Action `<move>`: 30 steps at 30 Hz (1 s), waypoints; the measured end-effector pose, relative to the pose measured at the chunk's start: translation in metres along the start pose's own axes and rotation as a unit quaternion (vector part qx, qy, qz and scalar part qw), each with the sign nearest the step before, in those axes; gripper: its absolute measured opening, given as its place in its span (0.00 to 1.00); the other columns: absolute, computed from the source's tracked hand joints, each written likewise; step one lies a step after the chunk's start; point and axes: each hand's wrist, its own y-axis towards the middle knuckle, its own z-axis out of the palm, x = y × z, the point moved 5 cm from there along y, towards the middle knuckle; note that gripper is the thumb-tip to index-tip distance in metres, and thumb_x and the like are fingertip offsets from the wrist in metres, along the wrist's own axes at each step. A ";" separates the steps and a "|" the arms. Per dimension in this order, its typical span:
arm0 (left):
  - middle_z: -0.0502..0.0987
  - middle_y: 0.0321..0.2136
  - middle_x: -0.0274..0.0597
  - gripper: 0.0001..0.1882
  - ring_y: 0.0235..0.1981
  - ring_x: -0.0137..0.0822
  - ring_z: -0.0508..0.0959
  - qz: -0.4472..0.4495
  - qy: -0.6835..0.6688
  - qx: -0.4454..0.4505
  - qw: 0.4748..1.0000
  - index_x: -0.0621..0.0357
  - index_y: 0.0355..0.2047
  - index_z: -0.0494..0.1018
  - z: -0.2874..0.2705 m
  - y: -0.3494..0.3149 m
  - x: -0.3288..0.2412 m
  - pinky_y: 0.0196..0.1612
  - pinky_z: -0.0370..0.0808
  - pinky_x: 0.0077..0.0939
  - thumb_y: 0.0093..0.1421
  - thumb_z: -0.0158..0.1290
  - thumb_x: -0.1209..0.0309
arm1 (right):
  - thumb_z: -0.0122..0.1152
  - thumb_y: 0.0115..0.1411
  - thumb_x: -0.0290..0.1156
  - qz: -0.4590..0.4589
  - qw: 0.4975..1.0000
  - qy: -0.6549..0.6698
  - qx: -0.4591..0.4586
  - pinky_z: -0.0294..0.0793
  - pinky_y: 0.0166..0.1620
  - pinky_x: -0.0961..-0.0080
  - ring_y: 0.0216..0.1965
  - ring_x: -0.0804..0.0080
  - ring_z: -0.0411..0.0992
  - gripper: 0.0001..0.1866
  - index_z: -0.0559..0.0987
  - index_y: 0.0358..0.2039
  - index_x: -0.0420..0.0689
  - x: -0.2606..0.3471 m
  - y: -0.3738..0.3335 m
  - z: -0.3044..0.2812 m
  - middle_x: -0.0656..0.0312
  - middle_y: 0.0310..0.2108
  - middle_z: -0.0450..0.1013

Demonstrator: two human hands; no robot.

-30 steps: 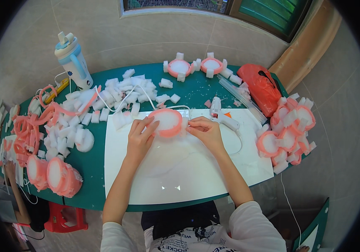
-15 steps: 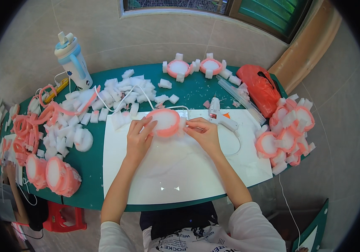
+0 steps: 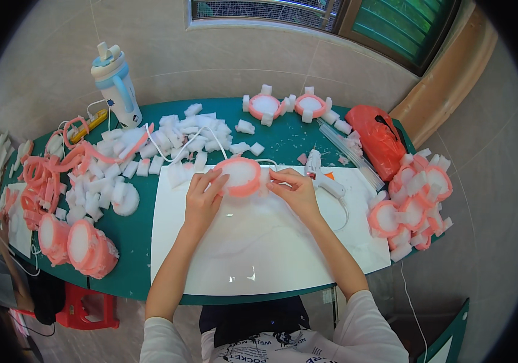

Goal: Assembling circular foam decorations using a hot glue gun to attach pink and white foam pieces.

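A green bench (image 3: 133,242) with a curved edge stands against a grey tiled wall (image 3: 156,42), below a window (image 3: 392,33) with dark frames and green slats behind the glass; a tan panel (image 3: 455,66) leans beside it. A glossy white board (image 3: 265,248) lies on the bench's near side, catching reflections.

Over the board's far part, the person's left hand (image 3: 203,199) pinches the left rim of a white foam disc with a pink border (image 3: 239,177). The right hand (image 3: 296,192) pinches a small white foam block (image 3: 264,179) at the disc's right edge.

Just right of them lies a white glue gun (image 3: 326,176), then clear glue sticks (image 3: 346,151) and a red plastic bag (image 3: 375,136). Pink foam rings with white blocks (image 3: 413,202) heap up at the bench's right end; two similar ones sit at the back. Loose white foam blocks (image 3: 177,136) and curling pink foam strips (image 3: 41,181) crowd the left, near a white-and-blue bottle (image 3: 119,91). Below the bench's left edge stands a red plastic stool (image 3: 93,308), near another person's arm (image 3: 16,275).
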 end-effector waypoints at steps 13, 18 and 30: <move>0.72 0.35 0.41 0.23 0.34 0.40 0.69 0.022 -0.027 0.028 0.999 0.59 0.33 0.73 0.008 0.001 -0.007 0.42 0.73 0.29 0.32 0.52 0.88 | 0.61 0.46 0.19 0.032 0.998 0.049 -0.038 0.70 0.39 0.87 0.34 0.80 0.69 0.15 0.76 0.37 0.37 -0.014 -0.016 -0.007 0.62 0.33 0.70; 0.72 0.35 0.41 0.24 0.34 0.41 0.69 0.024 -0.032 0.029 0.999 0.59 0.33 0.73 0.011 -0.001 -0.009 0.41 0.73 0.29 0.32 0.53 0.88 | 0.59 0.46 0.17 0.033 0.997 0.055 -0.042 0.69 0.39 0.85 0.36 0.78 0.68 0.15 0.76 0.37 0.37 -0.013 -0.017 -0.010 0.61 0.33 0.70; 0.72 0.34 0.41 0.23 0.34 0.41 0.69 0.032 -0.021 0.024 0.999 0.58 0.33 0.73 0.008 0.000 -0.009 0.40 0.72 0.29 0.32 0.53 0.88 | 0.59 0.47 0.17 0.034 0.997 0.053 -0.034 0.68 0.38 0.87 0.34 0.80 0.67 0.15 0.76 0.38 0.37 -0.016 -0.018 -0.007 0.62 0.33 0.69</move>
